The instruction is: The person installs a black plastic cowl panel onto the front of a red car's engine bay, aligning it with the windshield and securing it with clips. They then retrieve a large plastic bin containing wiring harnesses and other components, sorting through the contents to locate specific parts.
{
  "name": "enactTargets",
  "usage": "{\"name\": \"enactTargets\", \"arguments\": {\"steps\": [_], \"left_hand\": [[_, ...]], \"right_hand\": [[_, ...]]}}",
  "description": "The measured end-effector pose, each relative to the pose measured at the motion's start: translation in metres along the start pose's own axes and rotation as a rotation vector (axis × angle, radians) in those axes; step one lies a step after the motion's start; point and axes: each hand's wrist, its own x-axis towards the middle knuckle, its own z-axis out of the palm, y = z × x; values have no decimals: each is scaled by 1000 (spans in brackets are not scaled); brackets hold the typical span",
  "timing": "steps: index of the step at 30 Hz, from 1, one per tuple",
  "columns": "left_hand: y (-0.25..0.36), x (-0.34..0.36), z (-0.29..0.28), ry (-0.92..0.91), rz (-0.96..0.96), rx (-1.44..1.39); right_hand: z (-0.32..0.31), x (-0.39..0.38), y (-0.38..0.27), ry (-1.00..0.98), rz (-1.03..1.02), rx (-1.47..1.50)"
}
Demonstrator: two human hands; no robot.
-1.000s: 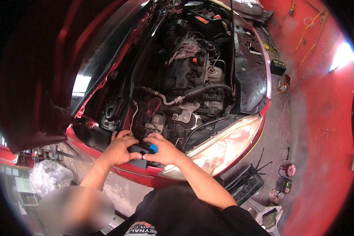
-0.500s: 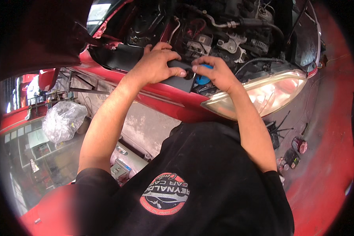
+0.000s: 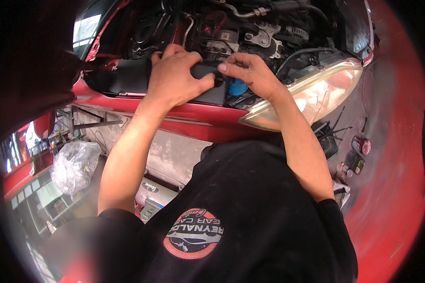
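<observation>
One left hand (image 3: 173, 79): lay spread on black panel (image 3: 215, 97), seemingly steadying it
Right hand (image 3: 252, 75): shifted toward engine (image 3: 265, 40), pinched nearly closed; could not tell if gripping anything

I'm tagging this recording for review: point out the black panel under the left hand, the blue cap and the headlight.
Black panel (image 3: 212, 96): head view, bare surface near its right end.
Blue cap (image 3: 238, 87): head view, its uncovered blue surface.
Headlight (image 3: 318, 92): head view, middle of its lens.
</observation>
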Motion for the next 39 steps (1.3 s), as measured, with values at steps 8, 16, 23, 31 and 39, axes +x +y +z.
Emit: {"name": "enactTargets", "arguments": {"steps": [8,16,23,31,39], "left_hand": [[2,15,8,27,-42,17],[1,15,14,28,-62,20],[5,41,0,-239,-164,65],[6,30,8,-180,-61,87],[13,1,7,38,47,101]], "right_hand": [[3,3,3,45,-24,-32],[0,1,0,-12,-1,-18],[2,2,-1,19,-4,33],[-2,3,6,3,13,-53],[-4,1,4,9,-26,19]]}}
